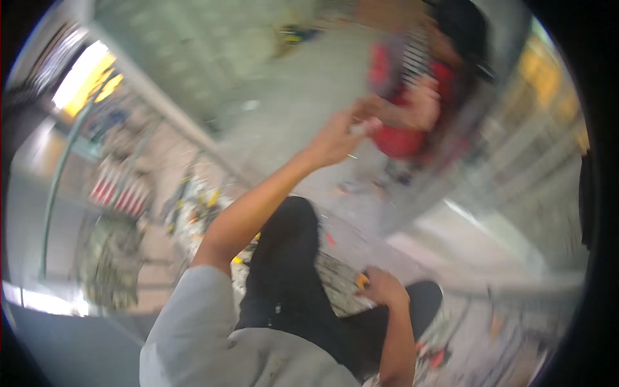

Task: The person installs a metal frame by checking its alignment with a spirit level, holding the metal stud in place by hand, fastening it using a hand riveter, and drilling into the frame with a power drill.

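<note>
My left hand (pixel 334 138) reaches forward and meets the hand (pixel 367 113) of a person in front of me. A small pale object (pixel 358 128) shows between the two hands, too blurred to name. My left fingers look closed around it. Lower down, beside my right knee, my right hand (pixel 385 287) is closed on a small orange-yellow object (pixel 362 282), mostly hidden by the fingers. My black trouser leg (pixel 284 264) lies between my two arms.
A person in red and black clothing (pixel 400 138) crouches ahead. Scattered tools (pixel 209 200) lie at my left, near a green rail (pixel 61 174) and a red-and-white striped item (pixel 119 188). A yellow-and-dark object (pixel 293 33) rests on the far floor. Pale ledge (pixel 471 238) at right.
</note>
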Demonstrator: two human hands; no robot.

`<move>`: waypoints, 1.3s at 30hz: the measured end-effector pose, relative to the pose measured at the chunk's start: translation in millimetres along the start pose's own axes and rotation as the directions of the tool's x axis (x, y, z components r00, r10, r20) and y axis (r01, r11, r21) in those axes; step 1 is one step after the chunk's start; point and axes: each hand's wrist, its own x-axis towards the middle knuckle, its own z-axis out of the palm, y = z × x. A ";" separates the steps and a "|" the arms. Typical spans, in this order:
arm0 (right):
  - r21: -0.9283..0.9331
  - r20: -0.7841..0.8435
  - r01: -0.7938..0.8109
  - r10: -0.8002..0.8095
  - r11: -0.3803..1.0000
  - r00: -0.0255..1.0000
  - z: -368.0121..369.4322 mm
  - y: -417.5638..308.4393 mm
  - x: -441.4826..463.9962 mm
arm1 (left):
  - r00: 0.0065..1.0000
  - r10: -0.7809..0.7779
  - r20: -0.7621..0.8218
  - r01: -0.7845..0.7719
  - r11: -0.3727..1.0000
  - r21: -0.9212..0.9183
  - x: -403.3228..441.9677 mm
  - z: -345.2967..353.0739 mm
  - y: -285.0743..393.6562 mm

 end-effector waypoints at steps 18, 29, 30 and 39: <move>0.938 -0.240 0.271 0.969 0.215 0.063 169.1 95.0 -319.5 | 0.962 0.199 -0.185 -0.257 0.889 -0.379 180.2 202.1 57.8; 0.940 0.311 0.222 0.915 -0.258 -0.257 419.2 285.0 -267.1 | 0.901 0.296 -0.316 -0.425 0.748 -0.511 201.3 222.8 49.3; 0.967 0.240 0.007 0.900 -0.255 -0.364 427.3 294.5 -256.9 | 0.904 0.294 -0.310 -0.420 0.748 -0.514 201.3 223.0 47.2; 0.918 -0.043 -0.380 0.923 -0.115 -0.383 402.4 298.3 -223.5 | 0.930 0.205 -0.305 -0.346 0.769 -0.537 216.0 218.3 24.3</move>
